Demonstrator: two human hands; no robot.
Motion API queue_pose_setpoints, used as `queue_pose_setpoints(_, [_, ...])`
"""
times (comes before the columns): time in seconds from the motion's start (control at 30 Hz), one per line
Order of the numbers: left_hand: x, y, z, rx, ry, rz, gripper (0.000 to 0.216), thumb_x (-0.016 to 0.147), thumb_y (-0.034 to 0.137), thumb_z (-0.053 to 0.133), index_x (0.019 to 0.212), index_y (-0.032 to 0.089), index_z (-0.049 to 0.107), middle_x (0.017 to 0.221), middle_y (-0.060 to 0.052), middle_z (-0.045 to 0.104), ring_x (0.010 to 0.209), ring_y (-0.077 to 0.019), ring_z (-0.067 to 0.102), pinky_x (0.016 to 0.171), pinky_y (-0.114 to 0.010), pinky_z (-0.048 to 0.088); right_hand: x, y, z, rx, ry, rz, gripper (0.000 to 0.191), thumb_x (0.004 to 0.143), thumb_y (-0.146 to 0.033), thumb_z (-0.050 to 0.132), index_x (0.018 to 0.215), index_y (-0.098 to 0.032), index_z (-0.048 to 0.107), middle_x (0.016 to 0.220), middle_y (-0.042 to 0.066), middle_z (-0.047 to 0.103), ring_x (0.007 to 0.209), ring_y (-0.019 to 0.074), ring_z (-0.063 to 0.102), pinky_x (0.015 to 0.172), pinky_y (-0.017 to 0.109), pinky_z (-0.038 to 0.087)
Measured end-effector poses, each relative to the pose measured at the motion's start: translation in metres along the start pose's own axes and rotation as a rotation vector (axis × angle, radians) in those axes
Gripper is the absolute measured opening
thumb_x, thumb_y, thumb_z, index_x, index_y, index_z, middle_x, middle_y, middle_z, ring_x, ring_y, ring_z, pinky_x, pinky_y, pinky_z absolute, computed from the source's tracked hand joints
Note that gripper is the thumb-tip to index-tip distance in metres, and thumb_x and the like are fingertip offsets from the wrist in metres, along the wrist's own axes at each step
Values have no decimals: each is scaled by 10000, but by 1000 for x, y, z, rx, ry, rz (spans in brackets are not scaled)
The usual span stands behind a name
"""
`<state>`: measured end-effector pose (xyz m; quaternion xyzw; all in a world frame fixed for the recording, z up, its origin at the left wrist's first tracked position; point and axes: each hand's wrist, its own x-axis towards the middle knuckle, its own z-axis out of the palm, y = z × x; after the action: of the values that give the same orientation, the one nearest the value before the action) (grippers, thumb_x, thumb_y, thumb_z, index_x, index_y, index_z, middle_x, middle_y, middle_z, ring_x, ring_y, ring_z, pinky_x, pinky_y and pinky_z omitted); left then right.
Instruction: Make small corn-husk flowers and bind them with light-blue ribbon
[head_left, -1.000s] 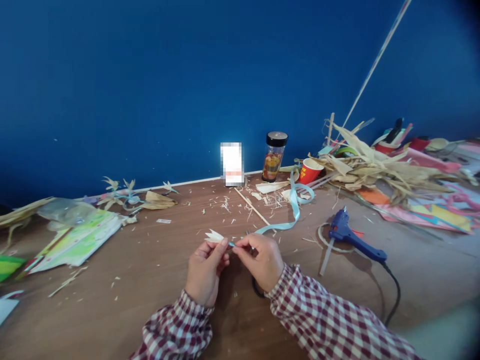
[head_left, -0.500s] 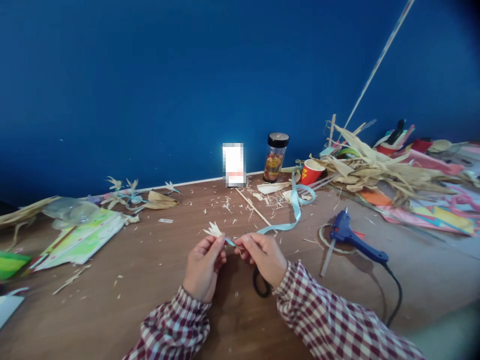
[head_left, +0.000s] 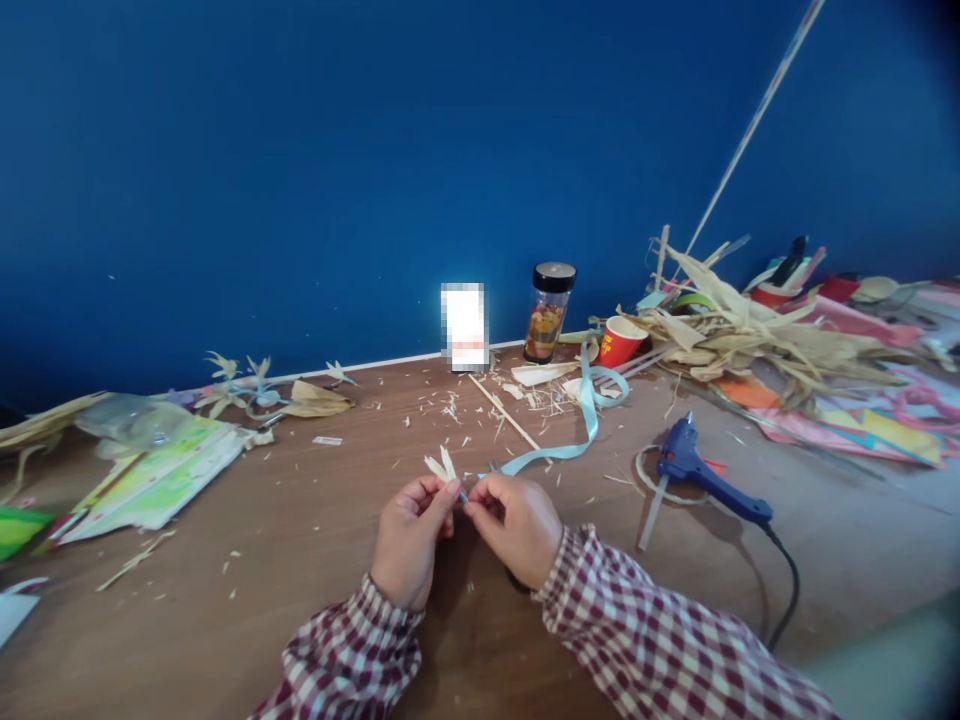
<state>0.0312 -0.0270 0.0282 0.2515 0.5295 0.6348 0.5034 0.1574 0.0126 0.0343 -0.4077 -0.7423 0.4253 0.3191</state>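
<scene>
Tight pinch on the husk flower [head_left: 444, 465], just below center

And here we are, lower-mid frame: L hand [head_left: 411, 535] has thumb and fingertips closed on the flower's base, pale petals poking up above the thumb. R hand [head_left: 521, 525], right alongside, pinches the light-blue stem [head_left: 463, 497] w/ thumb + index, fingertips nearly meeting L's.

Progress check: petals formed and bunched, blue on the stem, so it looks well along. What's left, prob. the stem's finish; fingers hide most of it, so can't tell if the end's fixed. Blue ribbon [head_left: 574, 450] curls from right of center down to behind R hand; can't tell if it's joined on.

For comparison, upper-left of the table [head_left: 285, 560]: similar blue-stemmed flowers [head_left: 259, 370], apparently complete. Glue gun [head_left: 709, 470] lies mid-right, untouched, corded; husk pile [head_left: 750, 310] behind it, upper right.
</scene>
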Motion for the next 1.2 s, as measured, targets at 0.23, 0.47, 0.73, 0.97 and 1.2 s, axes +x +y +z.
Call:
queue_pose_setpoints(0.23, [-7,1,7,-96,-55,-85,277,650,294,670,880,144,639,629,9,585,500,-51,459,478,-169,375,3,-2,1,446,-52,150,228,775,-364,516,732,-142,550,630,1,573,532,82,480,500,200,375])
queue_pose_setpoints(0.47, [-7,2,2,-70,-201,-104,259,674,287,650,902,164,665,611,12,541,467,-40,394,435,-175,300,7,3,-1,905,-254,381,297,668,-406,637,648,-131,526,566,-32,534,430,29,414,406,151,301])
queue_pose_setpoints(0.73, [-5,6,2,-111,-198,-92,178,654,292,668,738,137,651,525,24,484,448,-41,362,405,-158,261,7,5,2,792,-299,377,331,709,-454,578,709,-123,561,649,3,569,495,47,481,395,133,347])
queue_pose_setpoints(0.97, [-5,7,2,-41,-211,-140,235,693,349,623,656,119,591,415,76,340,358,-12,197,350,-146,148,7,3,-2,461,-4,136,281,803,-398,468,934,-178,583,788,30,603,642,107,560,496,195,436])
queue_pose_setpoints(1.2, [-8,2,6,181,-191,-60,289,681,405,611,629,122,591,457,38,446,375,-38,312,370,-160,220,10,2,-4,683,-79,190,245,660,-348,646,798,-150,607,685,-8,596,569,88,532,598,241,452])
